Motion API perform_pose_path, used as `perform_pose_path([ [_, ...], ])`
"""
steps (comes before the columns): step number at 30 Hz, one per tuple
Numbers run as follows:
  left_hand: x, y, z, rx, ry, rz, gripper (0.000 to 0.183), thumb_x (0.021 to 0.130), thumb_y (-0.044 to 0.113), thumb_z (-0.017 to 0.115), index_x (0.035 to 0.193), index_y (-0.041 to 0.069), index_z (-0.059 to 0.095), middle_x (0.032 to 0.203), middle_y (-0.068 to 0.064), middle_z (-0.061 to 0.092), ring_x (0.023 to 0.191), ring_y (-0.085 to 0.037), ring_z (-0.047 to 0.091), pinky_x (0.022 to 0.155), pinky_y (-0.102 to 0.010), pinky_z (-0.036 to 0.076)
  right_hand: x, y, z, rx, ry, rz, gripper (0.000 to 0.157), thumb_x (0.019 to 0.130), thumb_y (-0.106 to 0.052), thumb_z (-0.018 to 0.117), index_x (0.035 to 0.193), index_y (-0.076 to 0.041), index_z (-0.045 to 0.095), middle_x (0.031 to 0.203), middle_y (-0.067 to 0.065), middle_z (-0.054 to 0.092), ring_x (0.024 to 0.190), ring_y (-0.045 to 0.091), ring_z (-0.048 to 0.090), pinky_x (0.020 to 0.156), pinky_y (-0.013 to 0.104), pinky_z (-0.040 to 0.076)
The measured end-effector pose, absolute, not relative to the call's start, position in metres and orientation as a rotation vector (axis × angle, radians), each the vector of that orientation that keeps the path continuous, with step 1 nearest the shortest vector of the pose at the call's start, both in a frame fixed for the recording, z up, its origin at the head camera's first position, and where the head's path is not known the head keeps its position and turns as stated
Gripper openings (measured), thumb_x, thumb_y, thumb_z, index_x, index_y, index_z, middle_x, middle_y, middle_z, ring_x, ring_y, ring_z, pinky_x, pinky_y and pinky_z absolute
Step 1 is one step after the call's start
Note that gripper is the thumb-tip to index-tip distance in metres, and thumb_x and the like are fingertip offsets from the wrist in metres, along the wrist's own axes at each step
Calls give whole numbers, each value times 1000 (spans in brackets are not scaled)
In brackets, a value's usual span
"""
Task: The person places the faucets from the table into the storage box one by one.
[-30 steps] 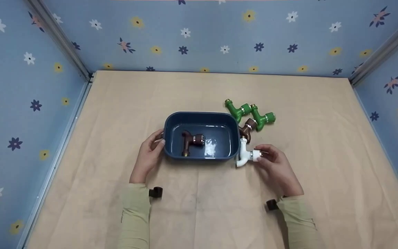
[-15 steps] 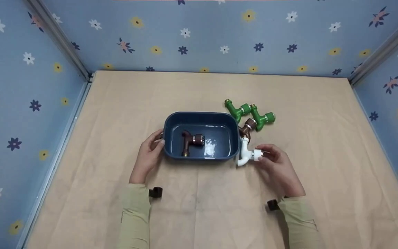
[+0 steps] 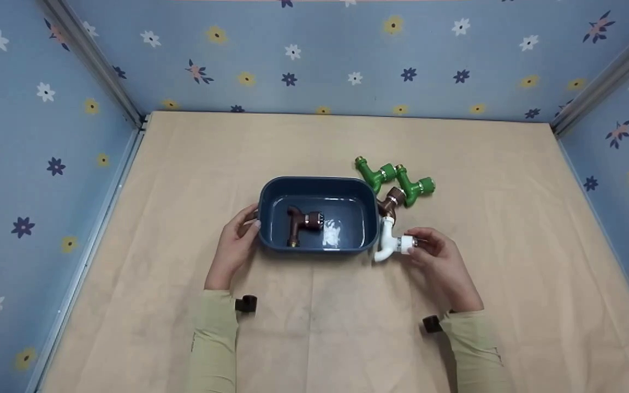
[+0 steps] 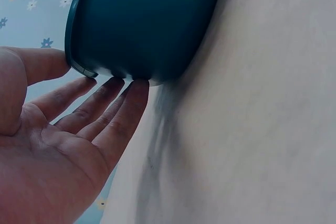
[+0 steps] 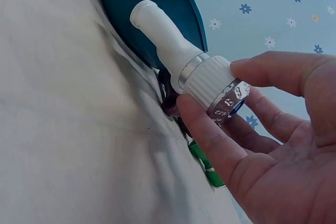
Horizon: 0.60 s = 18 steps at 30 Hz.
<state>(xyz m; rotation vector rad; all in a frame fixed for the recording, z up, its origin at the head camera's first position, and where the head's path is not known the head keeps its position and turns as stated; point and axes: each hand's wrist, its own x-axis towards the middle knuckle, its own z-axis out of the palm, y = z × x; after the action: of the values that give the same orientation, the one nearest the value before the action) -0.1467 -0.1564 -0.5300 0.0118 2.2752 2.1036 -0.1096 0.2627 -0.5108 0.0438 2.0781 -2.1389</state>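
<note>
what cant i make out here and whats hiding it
Head view: the lower end of the brown tap beside the basin, partly behind the white tap.
Head view: both sleeves, cut off by the bottom edge.
Left wrist view: the basin's inside, hidden by its own wall.
Right wrist view: which green tap shows, mostly behind the right hand.
Right wrist view: the white tap's blue mark, too small and angled away.
</note>
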Motion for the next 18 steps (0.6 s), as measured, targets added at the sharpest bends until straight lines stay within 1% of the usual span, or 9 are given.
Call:
perform_pose_path([
  [7, -146, -156, -531, 16, 2280, 2115, 41, 99, 5, 51, 140, 2, 46, 130, -20, 52, 117, -32, 54, 94, -30, 46, -110, 264, -510, 78, 2115, -2098, 38, 85, 5, 67, 121, 8, 55, 120, 22, 56, 105, 25, 59, 87, 44, 51],
  [11, -146, -156, -532, 22, 2284, 2120, 41, 98, 4, 51, 139, 2, 47, 129, -20, 53, 116, -32, 55, 93, -30, 46, -110, 265, -508, 86, 2132, -2086, 36, 85, 5, 67, 119, 8, 56, 118, 22, 57, 103, 24, 60, 84, 43, 52],
  [18, -146, -156, -531, 33, 2288, 2124, 41, 98, 2, 50, 139, 1, 47, 129, -23, 52, 116, -35, 54, 94, -30, 46, -109, 265, -504, 72, 2164, -2070, 35, 86, 3, 68, 119, 8, 56, 117, 22, 57, 103, 24, 59, 83, 41, 53],
])
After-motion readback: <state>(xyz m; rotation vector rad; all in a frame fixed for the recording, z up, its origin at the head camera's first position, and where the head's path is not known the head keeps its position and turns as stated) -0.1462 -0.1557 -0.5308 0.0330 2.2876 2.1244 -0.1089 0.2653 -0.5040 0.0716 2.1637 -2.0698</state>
